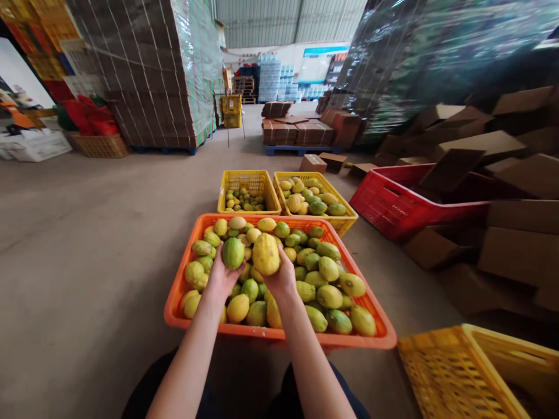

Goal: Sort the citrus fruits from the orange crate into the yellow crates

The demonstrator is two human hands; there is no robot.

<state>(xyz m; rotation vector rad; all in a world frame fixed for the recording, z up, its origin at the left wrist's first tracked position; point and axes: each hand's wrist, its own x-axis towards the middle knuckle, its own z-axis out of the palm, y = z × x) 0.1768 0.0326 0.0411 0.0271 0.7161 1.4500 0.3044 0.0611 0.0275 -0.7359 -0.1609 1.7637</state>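
Note:
My left hand (225, 273) is closed around a round green lemon-like fruit (233, 253), its tip facing up. In my right hand (282, 276) is a larger, ridged yellow lemon-like fruit (266, 255) with a small brownish mark. The two fruits are side by side, slightly apart, above a wide orange plastic crate (279, 334). Inside that crate lie many similar fruits in yellow and green, such as a yellow-green fruit (352, 284) at the right. My palms and forearms hide some of the pile.
Beyond the orange crate stand a yellow crate (248, 213) of smaller fruits and another yellow crate (343, 223) of larger ones. Rightward are a red crate (384, 206), cardboard boxes (519, 233) and a near yellow crate (441, 372). Wrapped pallet stacks (144, 70) rise behind.

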